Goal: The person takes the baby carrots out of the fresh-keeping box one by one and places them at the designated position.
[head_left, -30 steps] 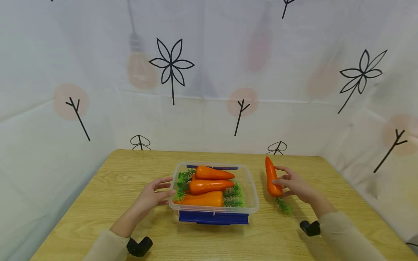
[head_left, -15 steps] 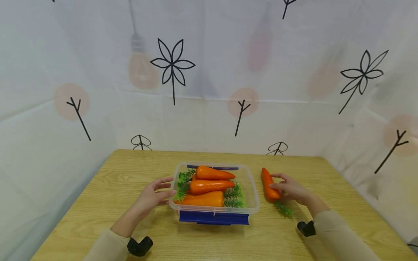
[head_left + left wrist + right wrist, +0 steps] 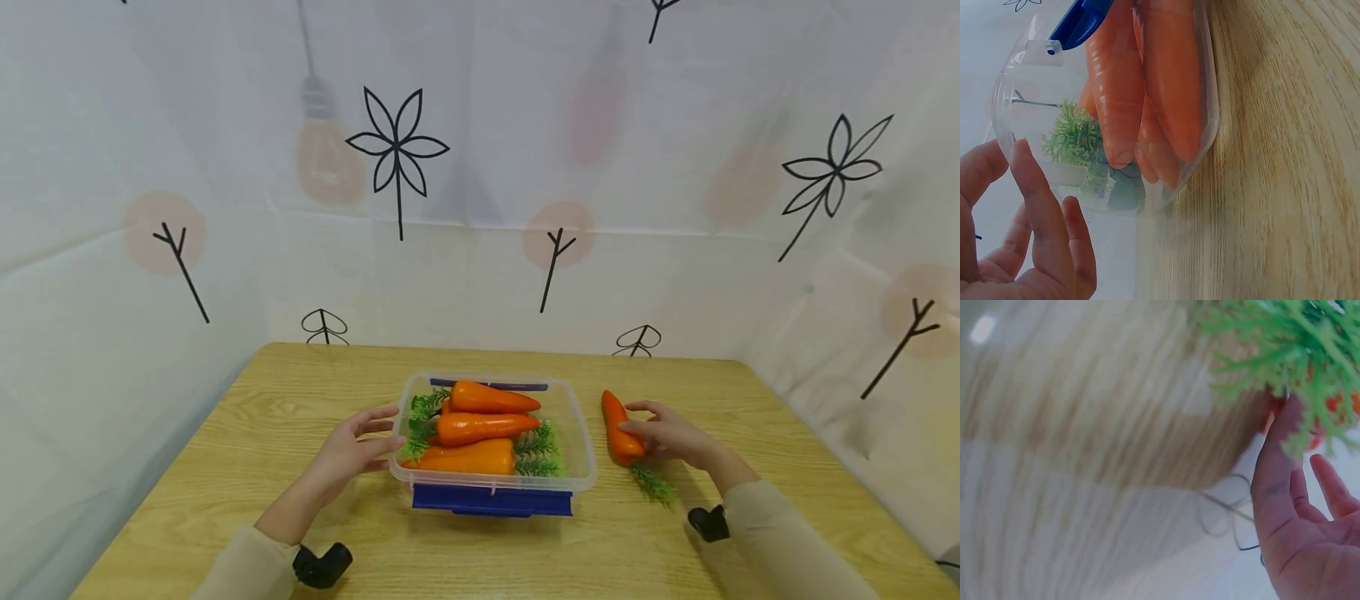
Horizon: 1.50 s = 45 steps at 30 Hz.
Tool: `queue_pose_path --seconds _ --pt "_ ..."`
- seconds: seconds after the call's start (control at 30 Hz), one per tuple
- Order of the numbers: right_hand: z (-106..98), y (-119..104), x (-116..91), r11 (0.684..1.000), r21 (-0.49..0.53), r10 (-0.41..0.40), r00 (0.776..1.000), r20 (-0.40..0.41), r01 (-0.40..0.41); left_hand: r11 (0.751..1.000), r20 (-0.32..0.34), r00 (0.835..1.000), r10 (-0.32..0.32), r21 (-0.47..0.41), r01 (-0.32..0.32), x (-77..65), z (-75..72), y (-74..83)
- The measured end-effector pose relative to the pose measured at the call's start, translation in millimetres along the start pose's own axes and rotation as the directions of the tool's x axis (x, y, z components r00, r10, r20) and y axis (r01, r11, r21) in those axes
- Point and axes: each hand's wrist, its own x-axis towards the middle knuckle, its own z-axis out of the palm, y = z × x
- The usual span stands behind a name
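A clear plastic box [image 3: 581,442] with blue clips stands mid-table, holding several orange carrots [image 3: 487,429] with green leafy tops. At its left end, my left hand [image 3: 348,450] touches the rim with its fingertips, fingers mostly extended; in the left wrist view the fingers [image 3: 1032,181] meet the clear wall. Right of the box, another carrot [image 3: 618,442] lies low at the table with its tip pointing away. My right hand [image 3: 671,433] holds it near the thick end, thumb on top; the other fingers are partly hidden. Green leaves [image 3: 1297,356] cover part of that grip in the right wrist view.
The wooden table [image 3: 480,558] carries the box and the loose carrot. A white cloth [image 3: 480,283] printed with plant drawings hangs behind the table and along both sides. Black wrist-worn devices [image 3: 322,567] sit below the sleeves.
My right hand has brought the loose carrot lower and nearer, its tip dropping toward the table; over the last half second it barely shifts. The left hand and box stay put.
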Motion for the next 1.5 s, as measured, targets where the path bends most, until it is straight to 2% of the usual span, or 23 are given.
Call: queue_pose_path --seconds 0.37,0.77,1.33,1.5 --pt "-22 -20 -7 0.994 -0.043 -0.097 0.995 -0.016 0.097 1.0 0.006 1.0 0.007 0.004 -0.007 -0.3 0.6 0.7" --pt "-31 -56 -12 0.982 -0.091 -0.17 0.985 -0.018 0.167 1.0 -0.004 1.0 -0.006 -0.004 0.006 -0.7 1.5 1.6" --pt "-20 -93 -9 0.97 -0.107 -0.217 0.976 0.015 0.217 1.0 -0.001 1.0 -0.01 -0.011 0.01 0.0 0.4 -0.4" --pt "-14 -105 -8 0.972 -0.099 -0.209 0.977 0.03 0.211 1.0 0.001 1.0 -0.013 -0.013 0.013 0.3 0.8 1.2"
